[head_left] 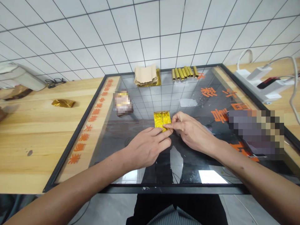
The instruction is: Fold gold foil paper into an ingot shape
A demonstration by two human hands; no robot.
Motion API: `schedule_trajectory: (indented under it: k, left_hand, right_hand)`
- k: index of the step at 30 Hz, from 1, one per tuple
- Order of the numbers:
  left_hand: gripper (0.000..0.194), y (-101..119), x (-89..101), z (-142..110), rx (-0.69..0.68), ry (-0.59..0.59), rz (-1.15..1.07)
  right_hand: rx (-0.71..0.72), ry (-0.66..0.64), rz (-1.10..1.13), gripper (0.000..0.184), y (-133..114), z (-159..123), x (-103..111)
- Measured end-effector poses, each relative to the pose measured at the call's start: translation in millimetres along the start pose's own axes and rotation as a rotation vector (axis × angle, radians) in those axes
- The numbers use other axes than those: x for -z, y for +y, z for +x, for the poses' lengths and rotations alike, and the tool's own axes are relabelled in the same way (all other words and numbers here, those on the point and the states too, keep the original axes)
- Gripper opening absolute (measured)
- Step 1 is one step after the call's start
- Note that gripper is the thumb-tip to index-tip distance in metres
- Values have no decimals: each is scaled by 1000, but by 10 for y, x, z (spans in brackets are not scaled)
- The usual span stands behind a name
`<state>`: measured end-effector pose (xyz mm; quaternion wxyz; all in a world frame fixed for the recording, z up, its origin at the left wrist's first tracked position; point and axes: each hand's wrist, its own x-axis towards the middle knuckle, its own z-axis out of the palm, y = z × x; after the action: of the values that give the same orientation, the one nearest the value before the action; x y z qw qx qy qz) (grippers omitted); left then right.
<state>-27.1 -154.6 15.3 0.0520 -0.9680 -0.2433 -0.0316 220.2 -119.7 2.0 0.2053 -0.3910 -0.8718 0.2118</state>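
paper stack (145,75), gold tubes (181,74) laid on glass tabletop (112,137) near tiled wall (147,31); gold foil (158,117) pressed by left hand (148,146), right hand (191,130); grip closure cannot be told.

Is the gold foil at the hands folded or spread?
Folded, apparently: the gold foil shows two panels meeting along a middle seam; the left hand and right hand touch its near edge.

Free room ran across the worktop (146,99) between the gold wrapper (158,120) and the paper stack (145,75); a blurred bundle (123,104) obstructed the left, a blurred dark object (252,131) the near right.
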Motion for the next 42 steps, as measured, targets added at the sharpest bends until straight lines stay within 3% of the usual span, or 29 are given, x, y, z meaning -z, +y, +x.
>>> schedule_trajectory:
  k: [5,13,20,27,34,37,42]
  left_hand:
    - [18,-21,27,34,-37,-12,30]
    - [23,33,-41,-16,54,-13,-32]
    - [25,4,55,77,-12,-50,15]
    - [27,22,33,36,-31,-27,70]
    - [28,71,1,1,32,-11,14]
    - [29,77,7,4,40,-6,-8]
    - [27,78,7,10,53,-1,-22]
  right_hand:
    - [-10,-1,-1,65,-10,5,1]
    - [-1,13,-4,60,-13,1,0]
    - [-15,9,-55,60,-4,-10,-26]
    - [-13,18,-77,61,-10,-29,-51]
    - [-35,77,110,68,27,-120,111]
    - [-58,113,-2,63,4,-183,162]
    - [-12,50,-227,59,-75,-237,100]
